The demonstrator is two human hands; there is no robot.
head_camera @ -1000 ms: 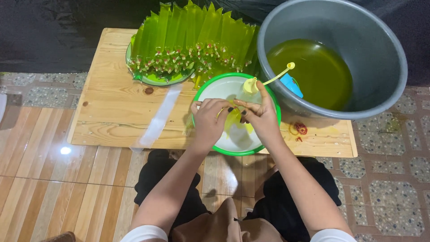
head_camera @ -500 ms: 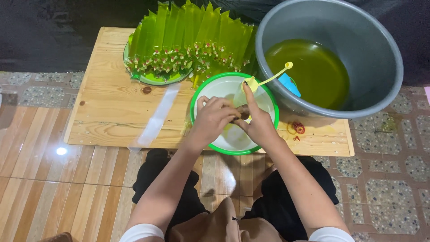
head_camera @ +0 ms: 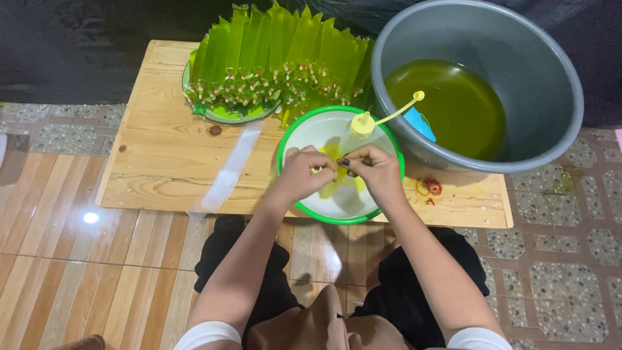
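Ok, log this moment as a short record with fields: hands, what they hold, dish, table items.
left hand: over the white bowl, fingertips pinching a small yellow-green packet
right hand: meets the left hand on the same packet
white bowl: green rim, on the wooden table's near edge
squeeze bottle: yellow cap, stands in the bowl
grey basin: holds green liquid, a blue scoop inside
filled green packets: fanned on a green plate behind the bowl
clear strip: lies flat on the wooden table
rubber bands: beside the basin
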